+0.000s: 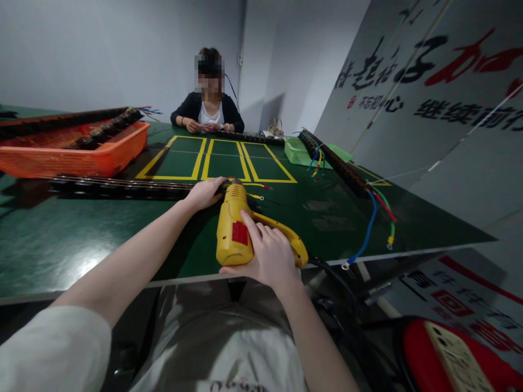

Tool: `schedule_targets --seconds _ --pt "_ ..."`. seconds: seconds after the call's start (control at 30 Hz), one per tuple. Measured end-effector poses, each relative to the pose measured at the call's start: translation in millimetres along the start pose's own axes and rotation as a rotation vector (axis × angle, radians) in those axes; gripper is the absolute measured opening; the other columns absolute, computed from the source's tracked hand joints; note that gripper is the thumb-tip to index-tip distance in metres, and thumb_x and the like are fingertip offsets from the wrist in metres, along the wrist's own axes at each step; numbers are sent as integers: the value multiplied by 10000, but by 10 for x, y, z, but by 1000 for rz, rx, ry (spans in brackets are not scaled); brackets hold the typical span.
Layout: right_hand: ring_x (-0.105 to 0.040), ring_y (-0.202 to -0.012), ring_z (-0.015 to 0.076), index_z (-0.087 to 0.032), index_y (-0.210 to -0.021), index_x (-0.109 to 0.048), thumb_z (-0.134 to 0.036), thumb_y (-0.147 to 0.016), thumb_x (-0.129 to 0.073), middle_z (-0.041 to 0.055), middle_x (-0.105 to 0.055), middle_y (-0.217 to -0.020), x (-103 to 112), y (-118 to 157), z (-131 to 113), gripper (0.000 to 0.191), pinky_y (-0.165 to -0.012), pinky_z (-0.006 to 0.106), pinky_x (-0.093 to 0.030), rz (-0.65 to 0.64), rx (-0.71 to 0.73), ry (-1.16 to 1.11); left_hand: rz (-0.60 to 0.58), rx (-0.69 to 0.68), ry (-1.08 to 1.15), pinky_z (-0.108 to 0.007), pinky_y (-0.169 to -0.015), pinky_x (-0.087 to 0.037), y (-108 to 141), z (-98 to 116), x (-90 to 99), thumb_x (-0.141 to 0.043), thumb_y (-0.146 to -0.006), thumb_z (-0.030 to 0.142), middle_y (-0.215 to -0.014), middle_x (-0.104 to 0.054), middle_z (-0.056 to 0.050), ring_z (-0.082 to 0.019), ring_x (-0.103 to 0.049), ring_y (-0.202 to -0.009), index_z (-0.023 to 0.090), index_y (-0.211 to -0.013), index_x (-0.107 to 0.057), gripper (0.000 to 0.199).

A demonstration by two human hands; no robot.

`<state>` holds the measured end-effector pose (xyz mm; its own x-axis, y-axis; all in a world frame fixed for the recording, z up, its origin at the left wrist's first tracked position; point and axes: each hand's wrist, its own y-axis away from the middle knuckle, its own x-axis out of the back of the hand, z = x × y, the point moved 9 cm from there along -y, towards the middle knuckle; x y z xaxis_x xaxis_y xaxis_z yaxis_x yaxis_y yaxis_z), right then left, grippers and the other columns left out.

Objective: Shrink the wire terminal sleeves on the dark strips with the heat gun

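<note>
My right hand [272, 251] is wrapped round the handle of a yellow heat gun [229, 228] with a red label, fingers against its body. Its nozzle points away from me, close to several thin wires with ring terminals [260, 197]. These wires stick out at the right end of a long, black, segmented wire harness [126, 188] lying along the table. My left hand [207, 193] is closed over that end, just left of the nozzle; its fingertips are partly hidden. A black cord [330, 269] runs from the gun off the table's front edge.
An orange basket [134, 142] with more harnesses stands at the left. At the right, a harness [339, 163] with coloured wires rests over a green basket [296, 152]. Yellow tape rectangles [204, 158] mark the green table [310, 239]. A co-worker [210, 111] sits opposite.
</note>
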<state>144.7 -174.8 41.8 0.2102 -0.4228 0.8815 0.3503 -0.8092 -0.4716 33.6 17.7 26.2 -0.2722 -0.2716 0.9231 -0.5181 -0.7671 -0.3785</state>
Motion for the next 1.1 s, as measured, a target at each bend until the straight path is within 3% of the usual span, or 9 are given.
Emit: schedule_targets --seconds 0.2,0.47,0.67,0.77,0.9,1.03,1.1 --pt "-605 -969 287 -133 -1433 -276 -877 -565 -482 137 -641 -1083 51 65 330 1162 -827 381 -424 6 -100 22 -15 15 -28 -336 -896 -481 -16 -49 -45 -461 -803 225 -1269 -579 -86 -247 -585 -1111 194 -1331 -405 532" --pt "-624 -952 324 -140 -1425 -295 -868 -576 -489 160 -636 -1124 109 151 625 1135 -818 412 -446 6 -224 101 -12 14 -48 -330 -890 -477 2 -20 -34 -421 -828 244 -1275 -575 -81 -239 -581 -1120 196 -1336 -398 511" --pt "-626 -970 325 -170 -1422 -298 -851 -589 -504 143 -640 -1137 140 151 771 1095 -799 403 -457 -10 -295 134 -9 -29 -57 -378 -1026 -362 30 -33 57 -447 -845 365 -1315 -536 -122 -249 -501 -1218 143 -1373 -336 584" --pt "-639 -928 319 -172 -1413 -312 -847 -598 -503 145 -664 -1074 144 114 905 1075 -770 393 -456 -39 -363 175 -76 66 -73 -422 -1008 -363 42 -235 92 -478 -815 504 -1282 -549 -151 -294 -512 -1190 124 -1339 -385 654" --pt "-637 -931 321 -147 -1408 -310 -837 -612 -505 168 -666 -1040 139 36 1071 1071 -757 377 -444 -45 -431 227 -301 147 -20 -371 -874 -450 160 -612 13 -505 -733 648 -1201 -577 -146 -305 -576 -1062 161 -1224 -522 692" --pt "-627 -929 322 -135 -1399 -314 -821 -650 -486 168 -663 -1019 115 -27 1201 1030 -753 380 -435 -20 -465 239 -268 187 6 -327 -857 -452 362 -1037 116 -564 -689 623 -1180 -573 -150 -286 -575 -1034 118 -1242 -495 753" --pt "-616 -937 320 -140 -1390 -330 -816 -670 -468 163 -654 -1031 125 -41 1233 997 -761 387 -430 -7 -475 242 -272 167 53 -311 -834 -456 472 -1160 134 -522 -742 592 -1103 -608 -120 -255 -589 -973 118 -1176 -522 643"
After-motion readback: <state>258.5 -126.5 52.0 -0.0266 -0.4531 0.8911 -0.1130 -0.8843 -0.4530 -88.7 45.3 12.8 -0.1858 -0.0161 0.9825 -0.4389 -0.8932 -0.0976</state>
